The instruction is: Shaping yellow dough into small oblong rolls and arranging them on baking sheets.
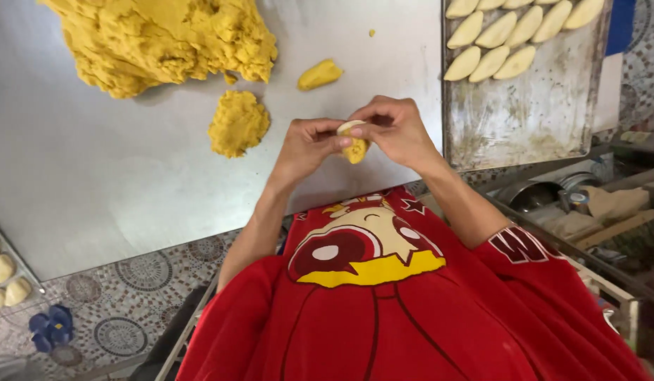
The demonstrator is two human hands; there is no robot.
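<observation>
Head view: both hands pinching a small dough piece (355,143) together above the worktop (94,183).

The piece is pale on the outside with yellow filling showing, and it sits right between the fingertips, held just above the near edge of the metal worktop. The left hand (309,147) is curled around it from one side, and the right hand (397,130) is closed on it from the other, thumbs meeting on top. Forearms angle in from a red printed shirt (383,310). Just beside the left hand lies a small yellow filling lump (238,122), a little oblong bit (320,74) further back, and the big filling heap (165,39) beyond. A metal tray (524,113) with shaped pale pieces (503,42) sits on the right.
</observation>
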